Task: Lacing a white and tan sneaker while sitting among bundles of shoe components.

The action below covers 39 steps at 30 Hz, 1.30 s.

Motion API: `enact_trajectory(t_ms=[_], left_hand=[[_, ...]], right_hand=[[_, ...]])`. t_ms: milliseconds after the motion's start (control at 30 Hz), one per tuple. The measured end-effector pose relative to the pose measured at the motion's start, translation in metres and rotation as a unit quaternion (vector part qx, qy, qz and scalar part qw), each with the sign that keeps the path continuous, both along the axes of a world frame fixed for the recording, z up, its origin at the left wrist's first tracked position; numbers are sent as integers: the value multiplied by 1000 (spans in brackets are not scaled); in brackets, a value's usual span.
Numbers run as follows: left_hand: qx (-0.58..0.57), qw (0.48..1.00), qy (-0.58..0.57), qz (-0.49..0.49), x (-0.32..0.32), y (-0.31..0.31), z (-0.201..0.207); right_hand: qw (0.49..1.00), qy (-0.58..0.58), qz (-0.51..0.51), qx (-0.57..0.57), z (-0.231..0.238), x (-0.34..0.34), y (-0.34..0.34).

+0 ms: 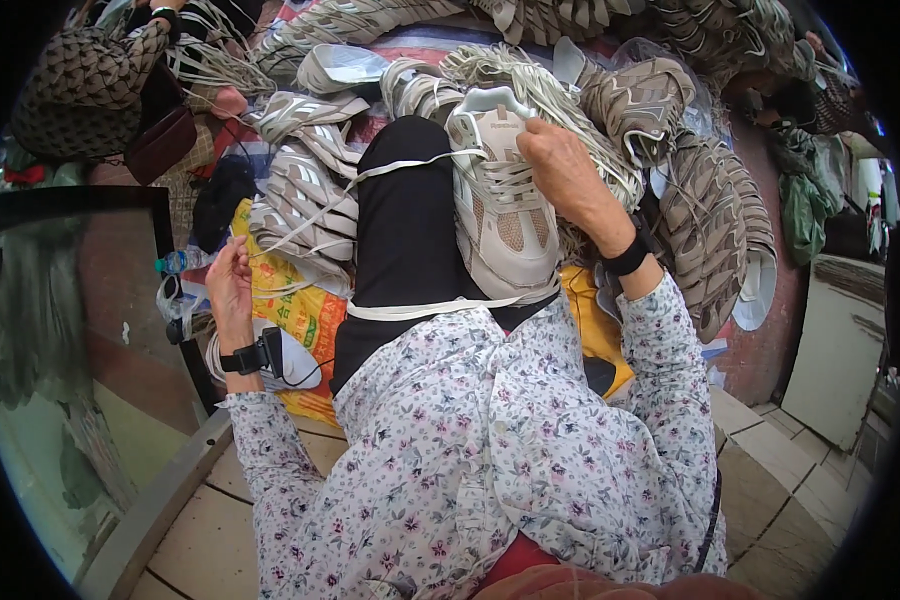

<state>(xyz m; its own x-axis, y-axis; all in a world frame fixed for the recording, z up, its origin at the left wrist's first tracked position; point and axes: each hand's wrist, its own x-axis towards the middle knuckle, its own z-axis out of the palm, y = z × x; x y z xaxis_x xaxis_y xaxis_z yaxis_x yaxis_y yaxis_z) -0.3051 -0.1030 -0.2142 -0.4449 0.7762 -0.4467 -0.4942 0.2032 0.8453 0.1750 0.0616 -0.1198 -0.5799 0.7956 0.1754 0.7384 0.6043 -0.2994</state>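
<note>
The left hand (230, 268) is pinching one pale lace (407, 163); the right hand (568, 172) is clenching against one beige shoe (507, 205), anything inside it staying hidden.

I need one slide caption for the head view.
Right hand at a beige shoe, left hand holding its pale lace.

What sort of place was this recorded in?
Probably an informal shoe-work spot, perhaps by a doorway: many beige shoes are heaped around the person, a bunch of pale laces lies among them, and a dark-framed glass panel stands at the left.
</note>
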Motion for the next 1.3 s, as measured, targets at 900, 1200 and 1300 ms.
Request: enact_trajectory(t_ms=[900, 1200, 1300], left_hand=[[-45, 998, -38, -26, 60, -3, -29], [-12, 997, -28, -76, 94, 16, 5], [-18, 992, -28, -124, 105, 25, 23]], right_hand=[[944, 283, -54, -164, -13, -6, -3], [996, 27, 72, 55, -15, -14, -10], [994, 25, 85, 61, -17, -17, -4]])
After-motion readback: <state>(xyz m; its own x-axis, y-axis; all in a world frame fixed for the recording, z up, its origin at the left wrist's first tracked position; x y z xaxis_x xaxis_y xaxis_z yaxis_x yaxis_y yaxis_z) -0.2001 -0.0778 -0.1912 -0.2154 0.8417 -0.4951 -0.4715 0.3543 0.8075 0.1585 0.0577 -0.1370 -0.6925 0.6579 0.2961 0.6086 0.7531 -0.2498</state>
